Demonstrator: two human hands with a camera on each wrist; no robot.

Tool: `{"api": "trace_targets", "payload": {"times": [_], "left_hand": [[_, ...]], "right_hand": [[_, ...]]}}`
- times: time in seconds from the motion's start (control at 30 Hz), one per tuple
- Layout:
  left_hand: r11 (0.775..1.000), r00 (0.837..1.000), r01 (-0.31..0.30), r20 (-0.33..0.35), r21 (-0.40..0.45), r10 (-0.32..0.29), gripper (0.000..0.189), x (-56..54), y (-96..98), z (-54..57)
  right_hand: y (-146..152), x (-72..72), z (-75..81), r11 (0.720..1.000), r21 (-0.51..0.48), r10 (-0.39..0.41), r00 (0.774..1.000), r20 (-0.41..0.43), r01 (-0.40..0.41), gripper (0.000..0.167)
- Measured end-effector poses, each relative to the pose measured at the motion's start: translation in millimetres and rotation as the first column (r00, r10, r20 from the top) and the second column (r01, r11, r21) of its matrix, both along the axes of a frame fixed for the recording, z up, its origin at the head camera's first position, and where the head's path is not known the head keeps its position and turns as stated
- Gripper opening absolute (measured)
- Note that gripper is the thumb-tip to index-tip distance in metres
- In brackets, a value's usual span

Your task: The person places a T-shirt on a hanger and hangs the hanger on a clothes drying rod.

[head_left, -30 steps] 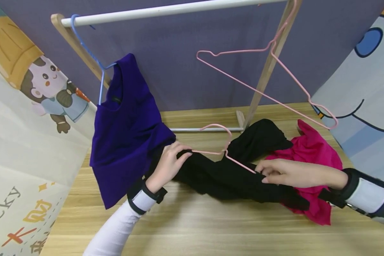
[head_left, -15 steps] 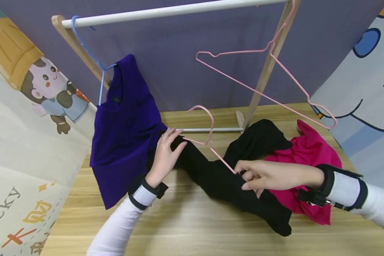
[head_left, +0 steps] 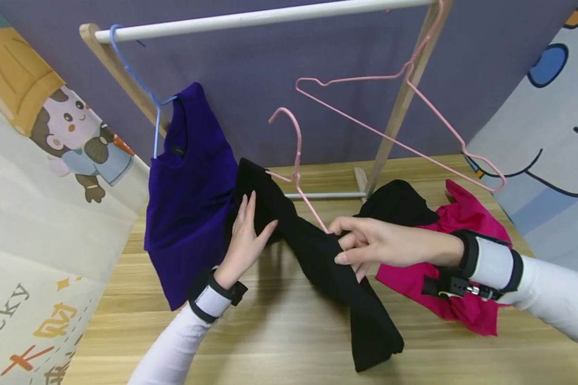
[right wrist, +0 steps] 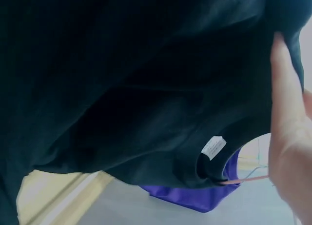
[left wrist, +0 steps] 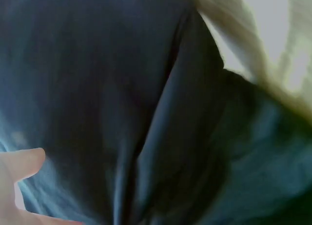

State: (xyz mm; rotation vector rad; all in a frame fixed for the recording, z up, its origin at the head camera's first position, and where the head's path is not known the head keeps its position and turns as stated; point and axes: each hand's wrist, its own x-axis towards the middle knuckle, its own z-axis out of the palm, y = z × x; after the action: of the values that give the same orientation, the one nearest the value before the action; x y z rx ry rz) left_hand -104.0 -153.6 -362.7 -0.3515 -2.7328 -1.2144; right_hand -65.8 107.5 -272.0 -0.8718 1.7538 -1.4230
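Note:
A black shirt (head_left: 313, 254) hangs raised off the table on a pink hanger (head_left: 297, 160), whose hook points up. My right hand (head_left: 378, 243) pinches the shirt's shoulder together with the hanger's right end. The fingers of my left hand (head_left: 243, 240) are straight and spread against the shirt's left shoulder part. In the left wrist view, dark cloth (left wrist: 97, 88) fills most of the picture, with the thumb (left wrist: 24, 164) at the left edge. The right wrist view shows the neckline with a white label (right wrist: 213, 147). The hanger's left arm is mostly hidden inside the shirt.
A purple top (head_left: 188, 214) hangs by a blue hanger (head_left: 139, 80) from the white rail (head_left: 270, 17). A bare pink hanger (head_left: 366, 117) hangs at the right. On the wooden table (head_left: 250, 342) lie a magenta garment (head_left: 481, 240) and bunched black cloth (head_left: 400, 203).
The black shirt and its hanger have risen and moved left, with the right hand gripping them. Its lower part now dangles toward the front. The left hand has slid slightly down, fingers straightened.

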Motion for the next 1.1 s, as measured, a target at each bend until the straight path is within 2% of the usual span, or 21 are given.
{"api": "trace_targets", "payload": {"times": [0.27,0.57,0.7,0.87,1.1], "left_hand": [[1.0,0.998,-0.018,0.058,-0.016,0.019,0.072,6.7,-7.9,-9.8],[0.996,0.994,-0.086,0.073,0.004,0.086,0.07,10.7,-20.9,-16.1],[0.995,0.992,-0.096,0.088,0.013,0.094,0.069,13.6,-24.4,-18.7],[0.995,0.991,-0.101,0.094,0.016,0.099,0.067,17.4,-27.4,-21.8],[0.994,0.993,-0.11,0.053,0.008,0.11,0.066,18.5,-30.9,-24.2]], "right_hand": [[-14,-16.1,23.2,0.994,-0.008,-0.105,0.994,-0.023,0.105,0.044],[-29,-37.3,58.7,0.974,-0.147,-0.186,0.98,-0.074,0.173,0.032],[-38,-49.8,73.7,0.967,-0.154,-0.223,0.968,-0.117,0.204,0.03],[-53,-61.5,87.6,0.963,-0.154,-0.242,0.961,-0.135,0.221,0.031],[-80,-70.6,101.4,0.962,-0.197,-0.215,0.97,-0.112,0.191,0.023]]}}
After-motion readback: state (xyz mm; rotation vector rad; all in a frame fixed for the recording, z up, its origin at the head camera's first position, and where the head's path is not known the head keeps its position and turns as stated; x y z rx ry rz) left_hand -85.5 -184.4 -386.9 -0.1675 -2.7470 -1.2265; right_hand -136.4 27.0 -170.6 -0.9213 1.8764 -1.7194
